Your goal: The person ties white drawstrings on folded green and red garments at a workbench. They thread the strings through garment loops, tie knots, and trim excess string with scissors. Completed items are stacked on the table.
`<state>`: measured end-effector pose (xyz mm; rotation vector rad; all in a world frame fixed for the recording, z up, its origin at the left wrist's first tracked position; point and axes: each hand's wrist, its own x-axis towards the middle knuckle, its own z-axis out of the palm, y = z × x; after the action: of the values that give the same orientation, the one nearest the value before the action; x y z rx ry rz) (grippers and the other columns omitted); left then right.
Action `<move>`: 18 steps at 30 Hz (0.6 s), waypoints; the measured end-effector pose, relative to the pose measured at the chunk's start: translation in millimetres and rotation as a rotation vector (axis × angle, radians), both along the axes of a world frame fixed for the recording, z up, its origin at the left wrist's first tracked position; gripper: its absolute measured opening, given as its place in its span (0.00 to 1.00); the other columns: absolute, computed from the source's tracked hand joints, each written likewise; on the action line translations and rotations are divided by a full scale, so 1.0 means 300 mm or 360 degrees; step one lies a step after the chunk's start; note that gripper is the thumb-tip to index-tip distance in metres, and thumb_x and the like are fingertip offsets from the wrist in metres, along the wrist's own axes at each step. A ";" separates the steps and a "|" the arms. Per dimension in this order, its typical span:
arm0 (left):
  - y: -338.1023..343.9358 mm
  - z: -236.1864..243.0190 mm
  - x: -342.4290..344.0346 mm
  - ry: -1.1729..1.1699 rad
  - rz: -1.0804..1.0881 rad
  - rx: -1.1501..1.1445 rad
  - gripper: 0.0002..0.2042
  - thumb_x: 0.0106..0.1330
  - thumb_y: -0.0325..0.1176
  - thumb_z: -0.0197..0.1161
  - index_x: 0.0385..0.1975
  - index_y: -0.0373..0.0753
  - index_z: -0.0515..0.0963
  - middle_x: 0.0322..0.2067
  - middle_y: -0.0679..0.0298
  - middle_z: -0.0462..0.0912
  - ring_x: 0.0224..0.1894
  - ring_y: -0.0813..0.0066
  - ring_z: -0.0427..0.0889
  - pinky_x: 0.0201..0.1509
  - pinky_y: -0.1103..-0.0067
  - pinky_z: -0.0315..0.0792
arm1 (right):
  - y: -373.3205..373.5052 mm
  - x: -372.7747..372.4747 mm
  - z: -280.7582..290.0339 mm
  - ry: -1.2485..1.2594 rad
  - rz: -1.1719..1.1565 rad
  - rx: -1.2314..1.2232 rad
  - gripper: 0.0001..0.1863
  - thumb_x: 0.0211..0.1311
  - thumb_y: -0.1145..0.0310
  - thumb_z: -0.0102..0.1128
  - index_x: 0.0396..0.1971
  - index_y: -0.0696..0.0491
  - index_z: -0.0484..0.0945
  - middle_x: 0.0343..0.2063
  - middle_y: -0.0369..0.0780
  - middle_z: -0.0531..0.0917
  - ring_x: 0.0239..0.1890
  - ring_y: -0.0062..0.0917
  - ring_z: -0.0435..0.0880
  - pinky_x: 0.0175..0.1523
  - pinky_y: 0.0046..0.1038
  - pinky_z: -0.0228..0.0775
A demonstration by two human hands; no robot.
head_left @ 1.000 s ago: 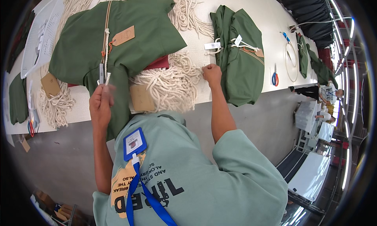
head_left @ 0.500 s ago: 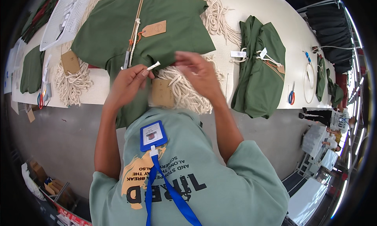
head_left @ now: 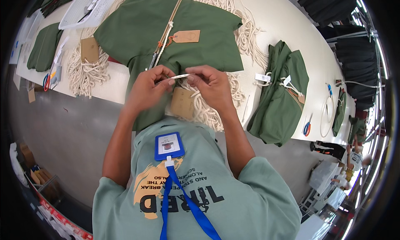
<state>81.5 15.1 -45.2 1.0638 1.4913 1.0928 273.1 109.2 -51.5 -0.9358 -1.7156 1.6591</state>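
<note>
Both my hands pinch a short stretch of white cord point(head_left: 181, 76) between them. My left hand point(head_left: 155, 83) grips its left end, and my right hand point(head_left: 209, 85) its right end, with fingers closed. Just beyond them a green garment point(head_left: 204, 15) lies folded on the table, one sleeve hanging toward me. A zip, a white cord and a brown tag point(head_left: 186, 36) on an orange string run down its middle. Below my hands, a tan card point(head_left: 182, 103) lies against a bundle of cream rope point(head_left: 210, 115).
To the right lie a folded green garment point(head_left: 278, 102), scissors point(head_left: 307, 128) and a white cord loop point(head_left: 327, 115). On the left are a white basket point(head_left: 75, 16), another folded green piece point(head_left: 43, 46) and red-handled scissors point(head_left: 46, 82). The white table point(head_left: 102, 86) has its edge near me. Other people stand far right.
My right hand has come in from the right and now grips the cord's other end. The cord is drawn level between my hands. The whole view has shifted and turned slightly.
</note>
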 end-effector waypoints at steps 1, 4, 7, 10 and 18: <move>0.000 -0.003 -0.005 0.0004 -0.0007 -0.0017 0.06 0.70 0.29 0.61 0.37 0.32 0.80 0.26 0.67 0.81 0.28 0.85 0.76 0.33 0.83 0.70 | 0.007 0.000 0.002 -0.0007 -0.0035 -0.0024 0.09 0.65 0.78 0.62 0.44 0.62 0.82 0.32 0.37 0.86 0.35 0.16 0.84 0.43 0.20 0.78; 0.002 -0.011 -0.029 -0.0001 -0.0050 -0.0067 0.06 0.69 0.28 0.62 0.37 0.31 0.80 0.26 0.67 0.82 0.29 0.85 0.77 0.34 0.83 0.71 | 0.036 -0.018 -0.008 0.0022 -0.0083 -0.0080 0.08 0.65 0.78 0.63 0.43 0.63 0.82 0.30 0.38 0.86 0.33 0.18 0.85 0.42 0.22 0.81; 0.003 -0.021 -0.060 0.0004 -0.0104 -0.0080 0.06 0.69 0.29 0.62 0.37 0.32 0.81 0.27 0.67 0.83 0.31 0.84 0.78 0.37 0.83 0.72 | 0.066 -0.046 -0.043 0.0057 -0.0136 -0.0147 0.06 0.64 0.77 0.64 0.39 0.62 0.82 0.28 0.39 0.86 0.31 0.19 0.85 0.40 0.23 0.82; 0.004 -0.040 -0.083 -0.0207 -0.0023 -0.0020 0.07 0.71 0.30 0.61 0.38 0.32 0.80 0.31 0.65 0.84 0.34 0.82 0.79 0.41 0.81 0.74 | 0.073 -0.072 -0.088 0.0210 -0.0183 -0.0309 0.06 0.65 0.76 0.64 0.37 0.62 0.82 0.28 0.39 0.85 0.30 0.20 0.85 0.38 0.22 0.81; 0.054 -0.122 -0.099 -0.1366 0.0340 0.0065 0.10 0.73 0.36 0.59 0.39 0.35 0.79 0.35 0.66 0.82 0.38 0.76 0.80 0.46 0.79 0.73 | -0.045 -0.187 -0.145 0.0267 -0.0296 -0.0538 0.07 0.66 0.72 0.64 0.33 0.61 0.81 0.28 0.37 0.84 0.28 0.18 0.83 0.34 0.21 0.79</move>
<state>51.9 31.4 -81.8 0.3536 0.8882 1.4821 217.1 95.8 -95.0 -1.0393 -1.2218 1.8752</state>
